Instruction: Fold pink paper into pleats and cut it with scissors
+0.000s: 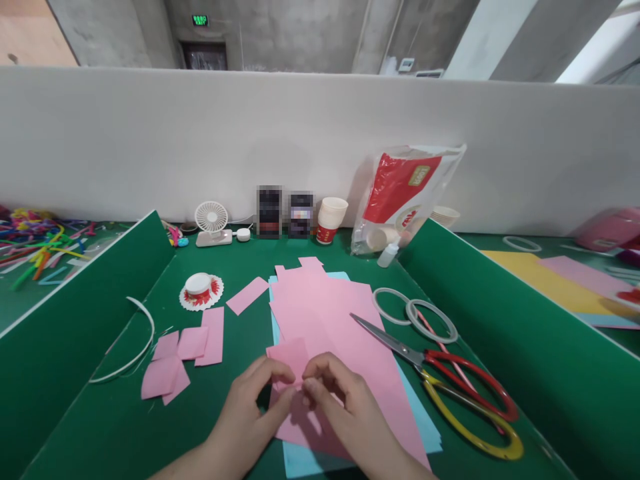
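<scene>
My left hand (253,407) and my right hand (340,400) meet at the front of the green table, both pinching a small pink paper square (289,360) between thumbs and fingers. The square is held just above a stack of large pink paper sheets (330,313) lying on a light blue sheet (420,420). Several cut pink pieces (187,350) lie to the left of my left hand. Scissors with red and yellow handles (450,380) rest open to the right of my right hand, blades on the pink sheets.
Green dividers (500,313) wall the work area left and right. At the back stand a small white fan (213,223), a paper cup (330,220) and a plastic bag of cups (405,197). Two white rings (415,310), a curved white strip (143,340) and a cut cup flower (201,291) lie nearby.
</scene>
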